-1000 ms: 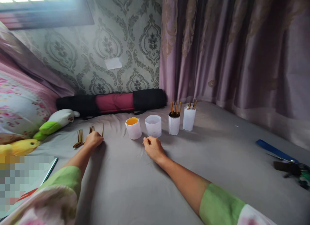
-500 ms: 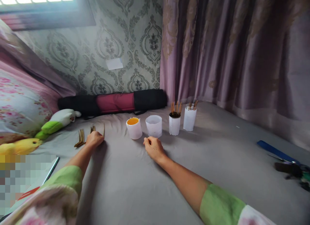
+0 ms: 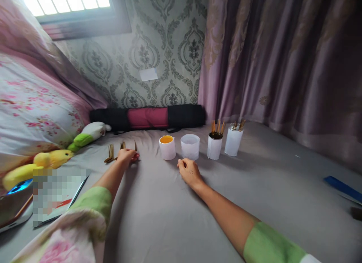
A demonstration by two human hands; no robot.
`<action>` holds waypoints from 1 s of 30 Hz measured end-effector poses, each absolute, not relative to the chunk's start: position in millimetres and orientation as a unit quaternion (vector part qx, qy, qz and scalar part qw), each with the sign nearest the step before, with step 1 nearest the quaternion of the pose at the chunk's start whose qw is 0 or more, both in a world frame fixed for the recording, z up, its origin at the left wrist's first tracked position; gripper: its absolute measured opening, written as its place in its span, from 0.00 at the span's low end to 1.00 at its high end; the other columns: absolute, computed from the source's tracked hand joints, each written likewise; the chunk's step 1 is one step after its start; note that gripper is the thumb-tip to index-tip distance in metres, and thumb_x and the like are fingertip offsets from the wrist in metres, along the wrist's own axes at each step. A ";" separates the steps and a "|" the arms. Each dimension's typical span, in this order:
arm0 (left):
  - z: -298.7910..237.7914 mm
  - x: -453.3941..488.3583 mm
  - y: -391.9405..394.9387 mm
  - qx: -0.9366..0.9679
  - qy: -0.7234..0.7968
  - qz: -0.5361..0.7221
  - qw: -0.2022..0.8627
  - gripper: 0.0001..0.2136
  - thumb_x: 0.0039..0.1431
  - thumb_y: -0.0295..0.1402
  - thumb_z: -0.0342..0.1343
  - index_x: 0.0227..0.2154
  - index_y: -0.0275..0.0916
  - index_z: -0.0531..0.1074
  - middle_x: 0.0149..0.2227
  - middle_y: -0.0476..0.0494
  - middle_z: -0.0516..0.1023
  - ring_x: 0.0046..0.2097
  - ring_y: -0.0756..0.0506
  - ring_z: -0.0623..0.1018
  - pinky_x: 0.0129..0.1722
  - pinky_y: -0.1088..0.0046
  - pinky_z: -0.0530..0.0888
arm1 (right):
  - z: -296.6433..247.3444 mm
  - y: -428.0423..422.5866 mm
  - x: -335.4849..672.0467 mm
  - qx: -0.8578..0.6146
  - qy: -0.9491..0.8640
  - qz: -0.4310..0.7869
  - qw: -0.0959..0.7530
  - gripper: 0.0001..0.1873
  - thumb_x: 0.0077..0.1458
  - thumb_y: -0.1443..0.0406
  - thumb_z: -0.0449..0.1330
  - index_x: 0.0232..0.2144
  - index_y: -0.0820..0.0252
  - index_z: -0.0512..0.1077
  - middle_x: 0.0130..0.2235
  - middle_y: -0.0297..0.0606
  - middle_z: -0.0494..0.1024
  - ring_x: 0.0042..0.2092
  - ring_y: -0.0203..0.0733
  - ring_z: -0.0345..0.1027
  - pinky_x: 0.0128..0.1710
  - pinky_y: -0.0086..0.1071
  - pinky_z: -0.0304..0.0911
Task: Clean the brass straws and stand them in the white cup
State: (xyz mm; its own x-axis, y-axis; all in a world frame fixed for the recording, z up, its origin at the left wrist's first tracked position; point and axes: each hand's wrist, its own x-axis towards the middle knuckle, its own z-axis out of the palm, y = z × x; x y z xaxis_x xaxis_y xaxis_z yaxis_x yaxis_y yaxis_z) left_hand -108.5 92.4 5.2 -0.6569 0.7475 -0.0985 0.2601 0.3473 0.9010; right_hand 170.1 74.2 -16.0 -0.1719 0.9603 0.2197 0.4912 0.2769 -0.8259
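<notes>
My left hand (image 3: 126, 157) is at the brown bent strips, its fingers drawn together; what they hold, if anything, is hidden. One bundle of strips (image 3: 109, 153) lies left of it, another (image 3: 122, 145) just behind it, and a thin upright strip (image 3: 135, 146) shows past its fingers. My right hand (image 3: 190, 171) rests curled in a loose fist with nothing visible in it, just in front of a translucent white cup (image 3: 190, 146). Left of that cup stands a white cup (image 3: 167, 149) with orange inside.
To the right stand two white-wrapped containers (image 3: 214, 148) (image 3: 233, 142) with thin brown sticks. A black and maroon roll (image 3: 147, 117) lies along the wall. Plush toys (image 3: 53, 159), a tablet-like item (image 3: 60, 199) and a phone (image 3: 17, 206) are left; a blue-handled tool (image 3: 341, 187) lies far right.
The view has swung left, so everything sits further right in it. My left hand has turned slightly and its fingertips now show beside the thin strip. My right hand stays by the translucent cup.
</notes>
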 end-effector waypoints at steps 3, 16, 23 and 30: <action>6.5 -101.9 90.2 0.272 0.730 0.550 0.301 0.05 0.45 0.17 0.51 0.23 0.32 0.64 0.21 0.42 0.72 0.23 0.51 0.74 0.24 0.77 0.71 | -15.9 74.3 170.1 -0.511 -0.705 0.303 0.387 0.18 0.54 0.59 0.47 0.24 0.61 0.73 0.24 0.38 0.75 0.26 0.35 0.64 0.25 0.25 0.52; 6.5 -71.7 76.6 0.163 0.596 0.673 0.408 0.07 0.49 0.13 0.48 0.26 0.29 0.67 0.23 0.42 0.72 0.25 0.52 0.74 0.24 0.82 0.73 | -20.8 77.6 168.8 -0.503 -0.712 0.299 0.388 0.20 0.54 0.57 0.47 0.25 0.61 0.73 0.24 0.38 0.75 0.25 0.35 0.64 0.24 0.25 0.52; 9.1 -51.3 67.6 0.158 0.552 0.684 0.451 0.10 0.49 0.11 0.47 0.24 0.29 0.68 0.23 0.42 0.71 0.24 0.54 0.73 0.25 0.84 0.73 | -20.4 77.5 168.9 -0.500 -0.714 0.296 0.391 0.20 0.54 0.57 0.46 0.25 0.62 0.74 0.24 0.38 0.75 0.26 0.36 0.65 0.25 0.26 0.53; 8.8 -32.6 57.3 0.171 0.520 0.704 0.452 0.07 0.50 0.14 0.49 0.25 0.28 0.69 0.24 0.41 0.72 0.25 0.54 0.74 0.26 0.83 0.72 | -20.6 75.9 169.3 -0.496 -0.716 0.293 0.395 0.20 0.54 0.57 0.46 0.24 0.62 0.73 0.23 0.38 0.74 0.25 0.35 0.64 0.24 0.26 0.53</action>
State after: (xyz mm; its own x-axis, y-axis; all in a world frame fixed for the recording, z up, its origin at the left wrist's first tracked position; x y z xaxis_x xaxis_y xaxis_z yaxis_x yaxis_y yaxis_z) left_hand -32.6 57.3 8.8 -0.5336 0.8142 -0.2289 -0.4583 -0.0509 0.8873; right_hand 169.3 75.9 -20.6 -0.1969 0.9412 0.2744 0.4780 0.3365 -0.8113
